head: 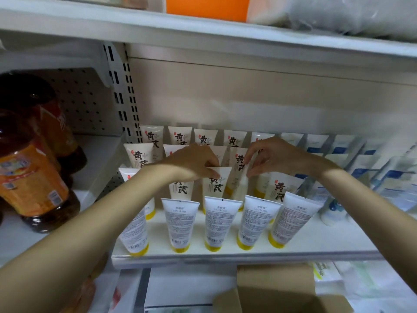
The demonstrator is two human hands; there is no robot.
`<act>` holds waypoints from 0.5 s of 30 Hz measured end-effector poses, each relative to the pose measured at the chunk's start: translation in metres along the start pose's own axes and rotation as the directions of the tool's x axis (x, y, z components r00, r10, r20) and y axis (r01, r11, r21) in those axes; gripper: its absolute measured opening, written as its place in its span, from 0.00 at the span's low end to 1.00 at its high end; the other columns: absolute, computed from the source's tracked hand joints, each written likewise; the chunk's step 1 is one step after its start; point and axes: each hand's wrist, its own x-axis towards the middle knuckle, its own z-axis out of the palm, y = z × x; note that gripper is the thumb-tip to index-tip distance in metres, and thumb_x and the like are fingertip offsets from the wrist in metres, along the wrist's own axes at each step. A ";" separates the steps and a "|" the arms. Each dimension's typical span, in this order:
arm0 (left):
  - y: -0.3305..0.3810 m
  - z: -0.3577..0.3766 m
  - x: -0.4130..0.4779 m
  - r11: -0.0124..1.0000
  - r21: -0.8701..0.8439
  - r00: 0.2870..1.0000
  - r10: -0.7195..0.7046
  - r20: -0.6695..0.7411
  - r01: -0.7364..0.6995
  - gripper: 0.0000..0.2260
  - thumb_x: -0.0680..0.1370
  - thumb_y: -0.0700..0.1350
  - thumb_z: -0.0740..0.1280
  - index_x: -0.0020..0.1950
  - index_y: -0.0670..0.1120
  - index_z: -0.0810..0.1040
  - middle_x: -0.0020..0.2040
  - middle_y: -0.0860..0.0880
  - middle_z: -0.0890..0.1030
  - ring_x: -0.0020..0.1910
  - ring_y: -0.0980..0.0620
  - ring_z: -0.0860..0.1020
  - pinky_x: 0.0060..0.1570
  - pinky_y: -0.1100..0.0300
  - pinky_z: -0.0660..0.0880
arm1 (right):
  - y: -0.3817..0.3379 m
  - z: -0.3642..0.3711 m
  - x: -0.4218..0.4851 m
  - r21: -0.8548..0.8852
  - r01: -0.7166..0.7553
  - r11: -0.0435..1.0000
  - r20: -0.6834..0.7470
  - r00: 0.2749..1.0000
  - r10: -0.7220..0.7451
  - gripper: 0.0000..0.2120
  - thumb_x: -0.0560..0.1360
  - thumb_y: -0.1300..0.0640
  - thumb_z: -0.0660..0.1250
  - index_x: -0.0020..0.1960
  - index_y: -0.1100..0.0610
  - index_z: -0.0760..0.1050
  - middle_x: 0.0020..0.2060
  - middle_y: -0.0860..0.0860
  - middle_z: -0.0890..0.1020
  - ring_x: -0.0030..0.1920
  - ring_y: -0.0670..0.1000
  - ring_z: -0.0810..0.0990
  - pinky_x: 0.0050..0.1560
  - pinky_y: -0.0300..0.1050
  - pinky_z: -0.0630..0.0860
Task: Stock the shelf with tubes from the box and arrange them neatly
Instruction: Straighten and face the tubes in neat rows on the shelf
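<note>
Several white tubes with yellow caps stand cap-down in rows on the white shelf [316, 245]. The front row [220, 224] shows its printed back labels; the rows behind show large black characters. My left hand [191, 162] pinches the top edge of a tube [216, 186] in the second row. My right hand [274, 155] pinches the top of a neighbouring tube [239, 168] one row further back. An open cardboard box [282, 290] sits below the shelf edge.
Large bottles of dark liquid with orange labels [33, 177] stand on the left shelf section. White and blue cartons [361, 159] fill the shelf to the right. An upper shelf [203, 26] hangs overhead, and packaged goods lie on the shelf below.
</note>
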 end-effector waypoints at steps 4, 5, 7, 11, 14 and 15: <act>-0.001 0.000 0.000 1.000 -0.022 1.000 -0.011 -0.006 0.011 0.17 0.77 0.48 0.67 0.28 0.55 0.69 0.27 0.57 0.70 0.30 0.61 0.68 0.32 0.63 0.62 | -0.004 0.001 0.001 -0.057 0.025 0.998 -0.016 1.000 -0.026 0.10 0.64 0.56 0.78 0.43 0.54 0.82 0.36 0.43 0.84 0.39 0.47 0.83 0.42 0.39 0.78; -0.001 0.000 -0.001 1.000 -0.027 1.000 -0.013 -0.008 0.013 0.17 0.77 0.47 0.67 0.28 0.55 0.70 0.26 0.58 0.70 0.29 0.61 0.68 0.32 0.63 0.62 | -0.005 0.002 0.001 -0.067 0.037 0.997 -0.019 0.999 -0.038 0.09 0.63 0.55 0.78 0.42 0.53 0.82 0.36 0.44 0.84 0.38 0.46 0.83 0.43 0.39 0.78; -0.001 0.000 -0.001 0.999 -0.032 1.000 -0.015 -0.011 0.015 0.17 0.77 0.47 0.67 0.28 0.55 0.69 0.27 0.58 0.69 0.29 0.61 0.68 0.31 0.63 0.62 | -0.007 0.003 0.001 -0.072 0.048 0.996 -0.028 0.998 -0.050 0.08 0.63 0.54 0.77 0.41 0.53 0.83 0.34 0.45 0.84 0.34 0.42 0.80 0.37 0.34 0.75; -0.001 0.000 -0.001 0.999 -0.038 1.000 -0.018 -0.009 0.018 0.16 0.77 0.47 0.67 0.29 0.56 0.70 0.27 0.59 0.70 0.29 0.62 0.68 0.31 0.64 0.61 | -0.010 0.004 0.002 -0.120 0.044 0.992 -0.034 0.998 -0.049 0.08 0.64 0.54 0.77 0.41 0.56 0.84 0.27 0.38 0.80 0.27 0.38 0.73 0.28 0.28 0.64; -0.003 0.001 0.000 0.999 -0.043 1.000 -0.015 -0.008 0.015 0.16 0.77 0.47 0.67 0.29 0.55 0.70 0.26 0.59 0.70 0.29 0.62 0.69 0.31 0.64 0.62 | -0.013 0.004 0.001 -0.154 0.051 0.987 -0.037 0.998 -0.057 0.06 0.65 0.55 0.76 0.40 0.55 0.84 0.29 0.39 0.81 0.28 0.37 0.73 0.29 0.28 0.65; -0.003 0.001 0.000 0.999 -0.038 1.000 -0.012 -0.003 0.012 0.14 0.77 0.47 0.67 0.31 0.55 0.71 0.28 0.59 0.71 0.30 0.62 0.70 0.31 0.64 0.62 | -0.014 0.004 0.001 -0.162 0.051 0.986 -0.034 0.998 -0.058 0.06 0.66 0.54 0.76 0.40 0.56 0.84 0.31 0.41 0.82 0.28 0.37 0.74 0.30 0.28 0.66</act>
